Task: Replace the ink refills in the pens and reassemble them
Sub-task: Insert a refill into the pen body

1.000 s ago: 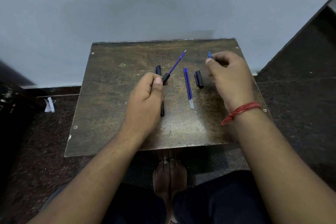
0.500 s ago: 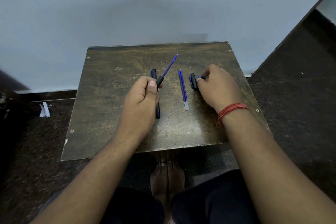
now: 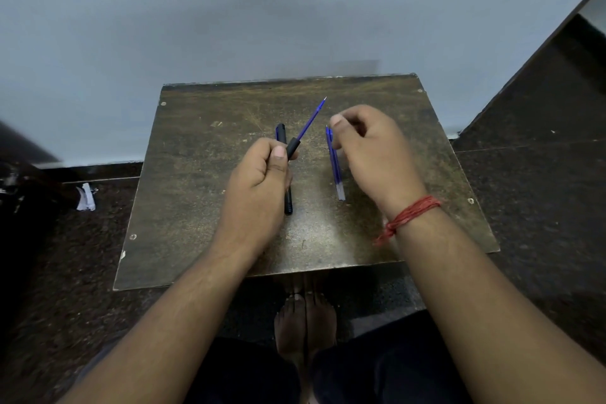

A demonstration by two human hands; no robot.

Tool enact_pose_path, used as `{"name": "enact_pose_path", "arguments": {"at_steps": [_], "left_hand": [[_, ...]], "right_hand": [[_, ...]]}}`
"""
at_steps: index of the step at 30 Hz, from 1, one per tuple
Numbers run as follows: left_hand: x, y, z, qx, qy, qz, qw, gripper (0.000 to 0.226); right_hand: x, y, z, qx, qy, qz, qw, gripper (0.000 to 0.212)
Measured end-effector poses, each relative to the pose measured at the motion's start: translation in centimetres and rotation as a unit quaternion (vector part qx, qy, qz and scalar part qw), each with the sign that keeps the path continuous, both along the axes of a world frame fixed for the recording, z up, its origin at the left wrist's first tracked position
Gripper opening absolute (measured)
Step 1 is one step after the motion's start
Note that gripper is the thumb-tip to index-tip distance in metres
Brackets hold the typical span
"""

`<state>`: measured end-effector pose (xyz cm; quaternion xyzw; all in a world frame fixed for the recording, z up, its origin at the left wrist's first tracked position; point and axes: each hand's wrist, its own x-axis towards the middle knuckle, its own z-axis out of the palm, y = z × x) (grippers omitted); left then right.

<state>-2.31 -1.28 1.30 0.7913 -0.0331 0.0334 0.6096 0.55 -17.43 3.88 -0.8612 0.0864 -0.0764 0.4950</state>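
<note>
My left hand (image 3: 259, 180) grips a black pen barrel (image 3: 292, 146). A blue refill (image 3: 310, 121) sticks out of the barrel, pointing up and to the right. Partly under that hand, a second black pen (image 3: 288, 200) lies on the brown table (image 3: 196, 207). Two loose blue refills (image 3: 335, 170) lie side by side right of centre. My right hand (image 3: 370, 147) hovers over their far ends, just right of the held refill. Its fingers are curled and the thumb is against the forefinger. Whatever it may hold is hidden. The short black cap seen earlier is out of sight.
The small table stands against a pale blue wall (image 3: 262, 10), on a dark floor. A scrap of white paper (image 3: 86, 197) lies on the floor at the left. My bare feet (image 3: 305, 315) show below the table's near edge.
My right hand dropped to the black cap right of the refills, then lifted and moved left toward the held refill. The cap is no longer visible. My left hand stayed put.
</note>
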Motion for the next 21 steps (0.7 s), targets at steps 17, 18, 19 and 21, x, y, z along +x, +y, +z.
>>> {"name": "enact_pose_path", "arguments": {"at_steps": [17, 18, 19, 21], "left_hand": [[-0.1, -0.2, -0.4, 0.015, 0.011, -0.019, 1.000, 0.029], [-0.1, -0.2, -0.4, 0.026, 0.009, -0.022, 0.999, 0.029], [-0.2, -0.1, -0.3, 0.036, 0.006, -0.025, 0.999, 0.029], [-0.2, -0.1, -0.3, 0.050, 0.002, -0.027, 0.998, 0.029]], "right_hand": [[0.2, 0.8, -0.1, 0.326, 0.039, 0.008, 0.944, 0.011], [0.4, 0.3, 0.0, 0.357, 0.034, -0.012, 0.933, 0.009], [0.6, -0.2, 0.1, 0.387, 0.025, -0.034, 0.921, 0.010], [0.9, -1.3, 0.2, 0.427, 0.001, -0.083, 0.900, 0.013]]}}
